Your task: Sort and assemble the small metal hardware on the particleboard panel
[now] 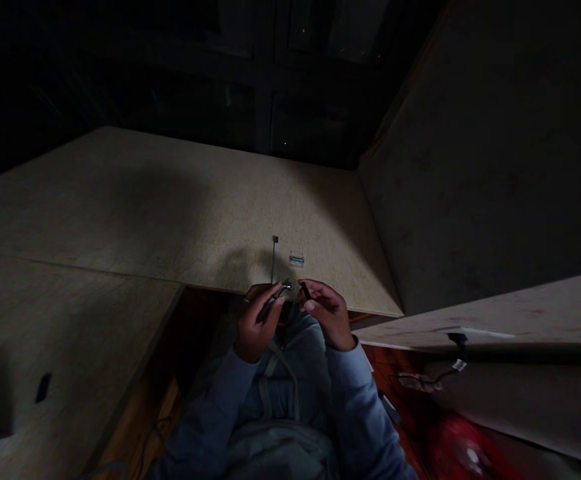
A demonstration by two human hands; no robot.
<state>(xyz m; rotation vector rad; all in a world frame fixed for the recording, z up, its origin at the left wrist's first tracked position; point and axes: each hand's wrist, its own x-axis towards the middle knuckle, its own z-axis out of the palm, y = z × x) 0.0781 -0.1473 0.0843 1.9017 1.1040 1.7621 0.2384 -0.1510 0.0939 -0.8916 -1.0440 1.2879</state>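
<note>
My left hand [260, 320] is closed on a slim dark object with a small shiny metal end [287, 285]; its exact kind is too dim to tell. Between the thumb and fingers of my right hand [327, 312] is a short black stick-like piece [305, 291]. Both hands are close together at the table's front edge, and the two held pieces are apart. Just beyond them, a thin grey rod with a small dark square end [275, 239] lies on the tabletop. Right of it sits a small clear piece with a blue-green strip [297, 259].
The pale table [230, 200] meets a tall panel [480, 167] on the right. A small black object [43, 388] lies on the left-hand surface. Below at right are a dark cable [427, 381] and a red bag-like item [465, 450]. Lighting is dim.
</note>
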